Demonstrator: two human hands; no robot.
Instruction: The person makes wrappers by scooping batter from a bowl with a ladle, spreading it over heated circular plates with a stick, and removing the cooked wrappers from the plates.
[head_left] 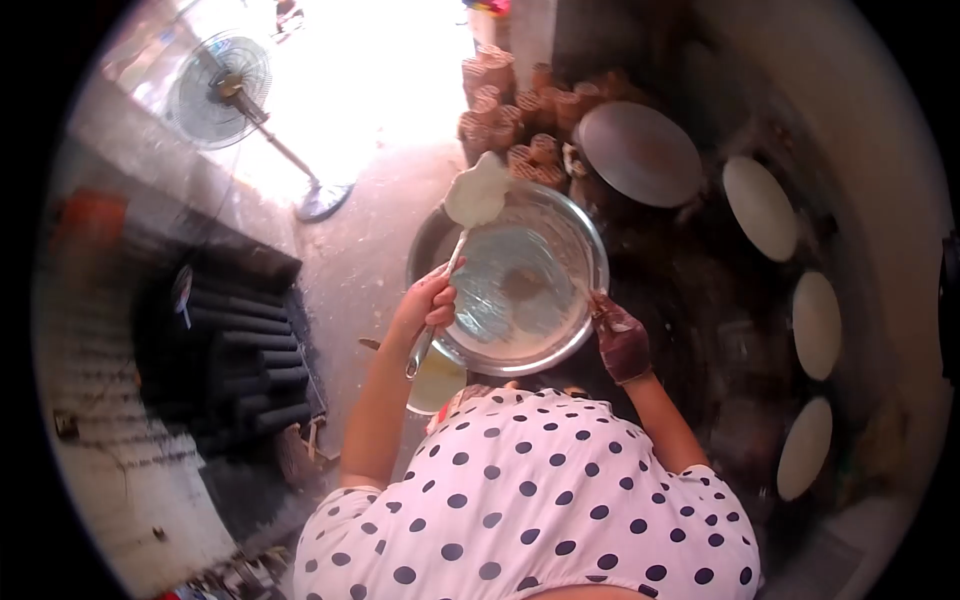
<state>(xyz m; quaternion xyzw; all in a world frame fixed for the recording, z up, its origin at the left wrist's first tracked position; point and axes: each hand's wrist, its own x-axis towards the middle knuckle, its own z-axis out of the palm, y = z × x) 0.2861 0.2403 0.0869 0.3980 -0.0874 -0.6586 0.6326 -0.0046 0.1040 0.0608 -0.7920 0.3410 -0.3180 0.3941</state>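
My left hand (428, 303) is closed round the handle of a ladle (420, 350). Thick white batter (477, 192) covers the ladle's head, which is raised over the far left rim of a wide metal basin (600, 262). Inside the basin, smears of the same pale batter coat the bottom and wall. In a dark glove, my right hand (622, 338) grips the basin's right rim, with the fingertips partly hidden. A smaller bowl (436, 385) with something pale yellow in it sits partly under the basin's near left side.
Several round flat plates (760, 208) curve along the right, with a larger grey disc (641, 153) farther back. Stacked reddish-brown clay-like cylinders (490, 110) stand behind the basin. A pedestal fan (222, 90) is at far left, and dark cylinders (250, 370) are piled at left.
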